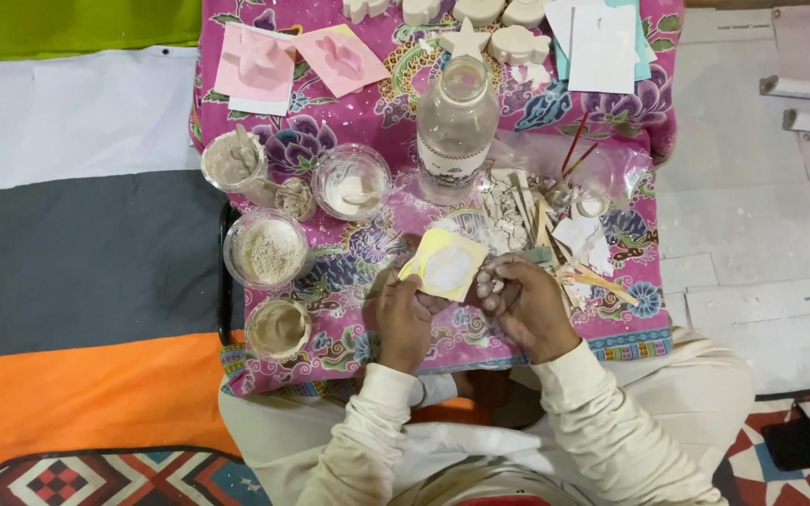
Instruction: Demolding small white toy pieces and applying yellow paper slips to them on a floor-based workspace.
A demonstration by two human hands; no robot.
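- Holding a yellow mould (446,265) with a white filling, the left hand (403,314) grips its lower edge above the flowered desk (630,323).
- The right hand (525,302) is clenched on a small pale lump (too small to identify) just beside the mould.
- Finished white casts (517,43) lie at the far edge, so several seem done; this one looks unfinished.
- Bowls of powder (266,249), paste (278,328) and a glass bottle (457,122) stand near.

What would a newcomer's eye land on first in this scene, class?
First, the bright pink floral cloth over the low table. At its near edge, the left hand holds a yellow square mould with a white centre, the right hand beside it. Behind stands a clear plastic bottle; to the left, bowls of pale powder.
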